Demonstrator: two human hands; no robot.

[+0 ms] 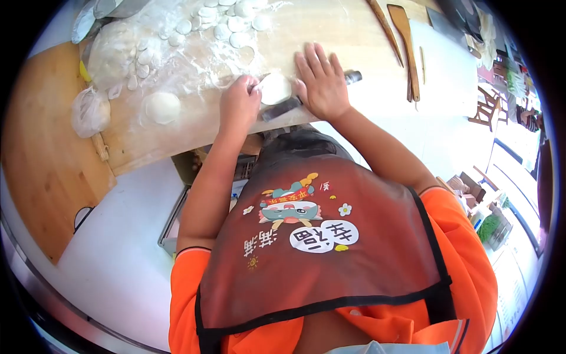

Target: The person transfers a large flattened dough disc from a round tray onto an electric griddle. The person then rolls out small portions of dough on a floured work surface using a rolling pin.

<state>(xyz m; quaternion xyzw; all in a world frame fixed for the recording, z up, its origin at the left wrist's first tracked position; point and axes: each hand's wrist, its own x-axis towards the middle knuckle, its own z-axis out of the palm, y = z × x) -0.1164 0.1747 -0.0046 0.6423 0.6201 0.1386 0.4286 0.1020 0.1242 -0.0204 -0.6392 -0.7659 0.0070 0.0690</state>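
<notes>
A round, pale dough wrapper [275, 89] lies on the floured wooden board [354, 35] between my two hands. My left hand [239, 100] is closed at the wrapper's left edge, its thumb and fingers pinching the rim. Palm down with fingers stretched out, my right hand [323, 81] rests over a dark rolling pin [282, 110]. The pin's middle is hidden under that hand, while both ends stick out. Its left end lies just below the wrapper. Farther left on the board sits a larger, rounded piece of dough [162, 108].
Several small dough discs [223, 31] lie in flour at the back left. A knotted plastic bag [91, 112] sits at the board's left edge. A wooden spatula [402, 26] and a thin stick [422, 65] lie at right. My apron [348, 194] hangs below the board's near edge.
</notes>
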